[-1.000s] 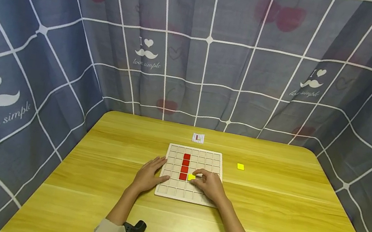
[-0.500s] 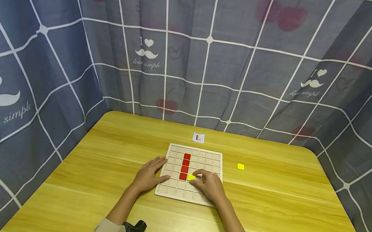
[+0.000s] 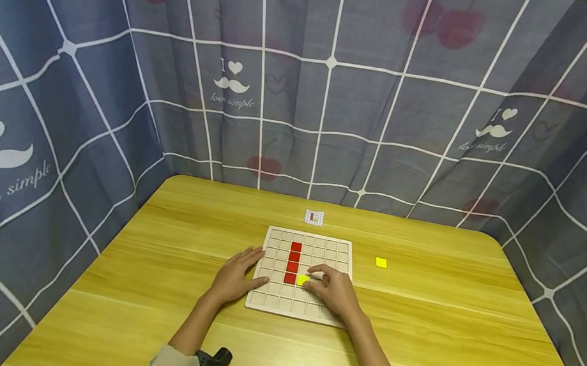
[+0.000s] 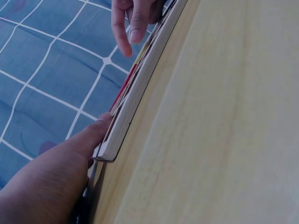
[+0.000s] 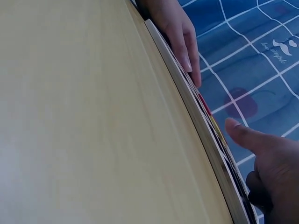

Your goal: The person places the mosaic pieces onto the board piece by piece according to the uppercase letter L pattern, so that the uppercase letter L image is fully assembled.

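Note:
A pale wooden grid board [image 3: 319, 310] lies on the table with red square tiles [image 3: 293, 262] in one column. A yellow square tile [image 3: 302, 280] sits in the cell right of the lowest red tile. Along the board's left side rests my left hand [image 3: 234, 276], fingers extended and thumb on the rim; the left wrist view shows that thumb touching the edge. My right hand [image 3: 335, 292] hovers over the board by the yellow tile, thumb and index finger spread. In the right wrist view, a gap separates the right thumb [image 5: 245, 135] from the board's surface.
Another yellow tile [image 3: 381, 263] lies on the wooden table [image 3: 448, 338] to the board's right. Behind the board is a small printed grid card [image 3: 313, 217]. A grey-blue checked curtain [image 3: 297, 93] surrounds the table's back and sides.
My right hand has drawn very slightly right, its thumb and index finger coming off the yellow tile, which stays in its cell. The left hand keeps its place on the board.

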`<act>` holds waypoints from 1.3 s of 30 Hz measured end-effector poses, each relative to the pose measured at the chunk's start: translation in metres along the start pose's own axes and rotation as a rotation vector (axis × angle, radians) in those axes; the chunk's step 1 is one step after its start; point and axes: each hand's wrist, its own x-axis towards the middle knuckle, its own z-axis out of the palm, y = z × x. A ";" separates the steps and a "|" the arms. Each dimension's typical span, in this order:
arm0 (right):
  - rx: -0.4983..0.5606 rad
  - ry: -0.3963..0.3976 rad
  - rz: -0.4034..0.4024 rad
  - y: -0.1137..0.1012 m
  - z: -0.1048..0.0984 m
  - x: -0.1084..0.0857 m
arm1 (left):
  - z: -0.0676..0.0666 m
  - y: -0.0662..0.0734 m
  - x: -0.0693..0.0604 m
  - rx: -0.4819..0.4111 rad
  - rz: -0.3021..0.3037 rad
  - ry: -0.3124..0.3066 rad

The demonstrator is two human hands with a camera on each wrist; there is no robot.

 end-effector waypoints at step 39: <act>-0.129 0.076 0.229 0.108 -0.109 -0.011 | -0.001 0.002 -0.001 -0.017 -0.001 0.012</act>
